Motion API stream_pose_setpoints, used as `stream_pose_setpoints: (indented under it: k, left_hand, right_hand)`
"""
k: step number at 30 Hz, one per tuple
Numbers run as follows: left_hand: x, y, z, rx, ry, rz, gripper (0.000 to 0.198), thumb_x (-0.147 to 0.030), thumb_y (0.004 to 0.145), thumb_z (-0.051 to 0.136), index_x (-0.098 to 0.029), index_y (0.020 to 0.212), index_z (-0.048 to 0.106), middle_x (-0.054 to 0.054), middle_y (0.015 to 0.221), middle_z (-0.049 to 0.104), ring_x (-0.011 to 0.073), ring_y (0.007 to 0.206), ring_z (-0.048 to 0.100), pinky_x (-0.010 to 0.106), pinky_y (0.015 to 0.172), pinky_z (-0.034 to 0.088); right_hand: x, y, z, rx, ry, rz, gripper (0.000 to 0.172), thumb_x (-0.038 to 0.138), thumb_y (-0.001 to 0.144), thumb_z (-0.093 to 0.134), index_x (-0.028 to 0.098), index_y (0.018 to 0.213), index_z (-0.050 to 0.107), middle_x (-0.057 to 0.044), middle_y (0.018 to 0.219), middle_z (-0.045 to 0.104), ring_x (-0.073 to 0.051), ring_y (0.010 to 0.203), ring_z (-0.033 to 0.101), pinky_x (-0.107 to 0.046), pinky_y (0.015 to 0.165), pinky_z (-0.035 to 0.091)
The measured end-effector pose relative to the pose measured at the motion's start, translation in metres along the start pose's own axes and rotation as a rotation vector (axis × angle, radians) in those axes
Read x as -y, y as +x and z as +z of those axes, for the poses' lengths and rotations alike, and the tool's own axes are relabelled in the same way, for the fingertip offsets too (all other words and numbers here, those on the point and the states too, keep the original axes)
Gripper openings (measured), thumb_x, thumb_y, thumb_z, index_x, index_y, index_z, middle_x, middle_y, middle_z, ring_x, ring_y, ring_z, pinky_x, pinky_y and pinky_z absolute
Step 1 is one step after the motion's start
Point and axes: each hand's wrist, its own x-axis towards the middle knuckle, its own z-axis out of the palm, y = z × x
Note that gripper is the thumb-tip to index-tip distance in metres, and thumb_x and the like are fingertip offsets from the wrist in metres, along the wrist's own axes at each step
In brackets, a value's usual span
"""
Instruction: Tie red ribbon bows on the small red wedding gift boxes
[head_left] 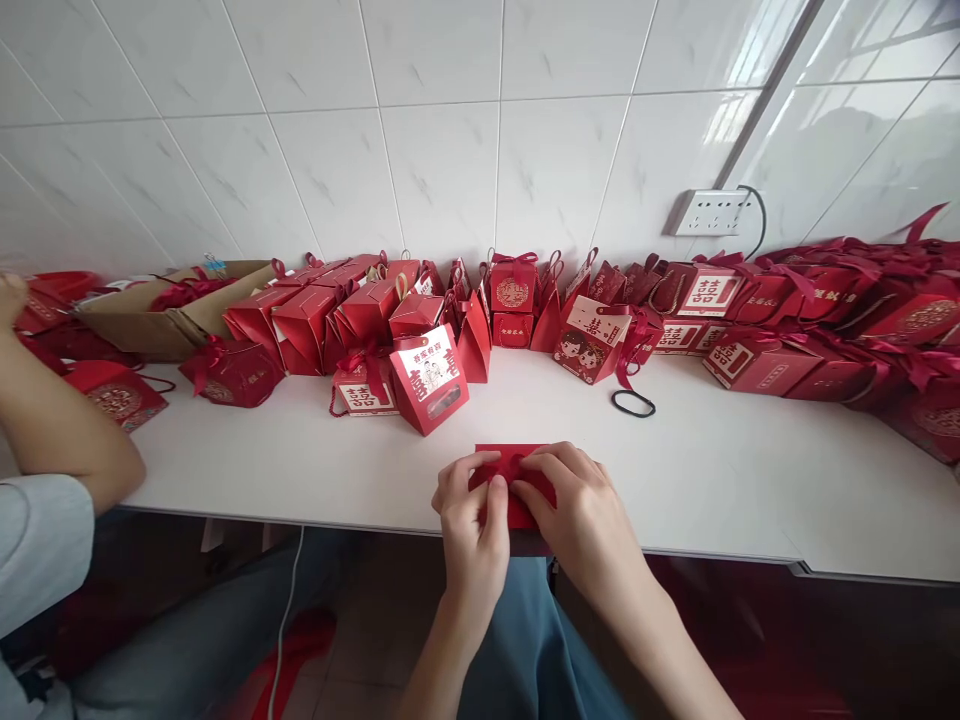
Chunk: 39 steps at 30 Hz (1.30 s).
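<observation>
A red box (523, 513) lies at the front edge of the white table, between my hands. My left hand (474, 515) is on its left side, with the fingers bent and the thumb pressed toward the middle of its top. From the right, my right hand (574, 495) pinches at the same spot with thumb and forefinger. Both hands' fingertips meet over dark red material, perhaps ribbon, on the top face; its exact shape is hidden by the fingers.
Behind stand rows of red gift boxes (514, 285), with a window-front box (431, 380) nearer. A black loop (633, 403) lies to the right. At the left are a cardboard box (142, 325) and another person's arm (67, 420). A power strip (712, 213) hangs on the wall.
</observation>
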Motion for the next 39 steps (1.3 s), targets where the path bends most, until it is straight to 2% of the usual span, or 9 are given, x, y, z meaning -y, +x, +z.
stream_pose_setpoints:
  k: [3,8,11,15,19,26,29,32,39]
  left_hand:
    - [0.000,-0.002,0.004,-0.010,0.058,0.070,0.032,-0.020,0.090,0.044,-0.022,0.065,0.063,0.001,0.100,0.065,0.0186,0.099,0.056,0.035,0.089,0.040]
    - [0.004,0.000,0.005,-0.060,0.113,0.157,0.027,-0.018,0.090,0.045,-0.022,0.073,0.065,0.002,0.098,0.065,0.0178,0.095,0.058,0.035,0.087,0.038]
    - [0.005,0.001,0.003,-0.071,0.120,0.126,0.028,-0.019,0.090,0.046,-0.021,0.069,0.064,0.003,0.098,0.064,0.0182,0.093,0.058,0.036,0.087,0.037]
    - [0.005,0.001,0.001,-0.069,0.074,0.028,0.018,-0.022,0.087,0.050,-0.021,0.074,0.063,0.005,0.096,0.062,0.0196,0.092,0.059,0.035,0.083,0.041]
    - [0.004,0.001,0.001,-0.102,0.077,-0.013,0.016,-0.024,0.085,0.052,-0.021,0.071,0.058,0.005,0.091,0.058,0.0190,0.088,0.058,0.033,0.078,0.043]
    - [0.003,0.000,-0.001,-0.197,0.247,0.030,0.016,-0.021,0.083,0.052,-0.021,0.068,0.055,0.004,0.087,0.054,0.0208,0.086,0.053,0.035,0.080,0.037]
    - [0.002,-0.004,-0.003,-0.189,0.301,0.017,0.012,-0.020,0.083,0.053,-0.021,0.072,0.056,0.004,0.087,0.053,0.0220,0.086,0.051,0.036,0.080,0.032]
    - [0.000,-0.006,-0.005,-0.193,0.347,0.021,0.009,-0.022,0.082,0.055,-0.022,0.074,0.057,0.004,0.085,0.051,0.0222,0.083,0.049,0.035,0.077,0.030]
    - [-0.004,-0.002,-0.009,-0.110,0.282,-0.018,0.014,-0.024,0.083,0.055,-0.021,0.069,0.053,0.000,0.073,0.052,0.0182,0.073,0.051,0.033,0.073,0.031]
  right_hand:
    - [-0.007,-0.005,0.004,-0.033,0.081,0.040,0.007,0.012,0.083,0.060,0.018,0.086,0.064,-0.006,0.088,0.065,-0.022,0.081,0.060,-0.040,0.074,0.051]
    - [-0.014,-0.002,0.002,-0.020,0.233,0.076,0.010,0.010,0.082,0.060,0.019,0.078,0.063,-0.003,0.084,0.064,-0.019,0.081,0.059,-0.033,0.074,0.051]
    - [-0.015,0.005,-0.007,0.072,0.281,0.082,0.013,0.010,0.082,0.058,0.020,0.076,0.062,-0.002,0.085,0.062,-0.016,0.080,0.060,-0.029,0.073,0.051]
    - [-0.018,0.012,-0.021,0.208,0.277,0.065,0.017,0.010,0.085,0.052,0.020,0.075,0.061,-0.001,0.089,0.060,-0.013,0.071,0.060,-0.026,0.067,0.050]
    - [-0.024,0.013,-0.030,0.245,0.260,0.044,0.017,0.012,0.086,0.051,0.021,0.076,0.062,-0.002,0.093,0.059,-0.013,0.073,0.062,-0.026,0.066,0.051]
    - [-0.026,0.009,-0.036,0.290,0.119,0.030,0.015,0.010,0.086,0.054,0.019,0.077,0.061,-0.004,0.101,0.057,-0.015,0.075,0.064,-0.028,0.065,0.052]
    - [-0.021,0.003,-0.037,0.216,0.037,0.025,0.005,0.019,0.087,0.057,0.019,0.086,0.062,-0.007,0.104,0.058,-0.019,0.080,0.064,-0.031,0.065,0.054]
    - [-0.016,-0.006,-0.034,0.073,0.016,0.036,0.016,0.033,0.090,0.055,0.018,0.092,0.062,-0.009,0.098,0.058,-0.020,0.078,0.062,-0.032,0.063,0.054]
    - [-0.008,-0.016,-0.017,0.014,-0.008,0.096,0.028,0.041,0.090,0.052,0.019,0.073,0.056,-0.005,0.074,0.056,-0.016,0.059,0.055,-0.029,0.054,0.046]
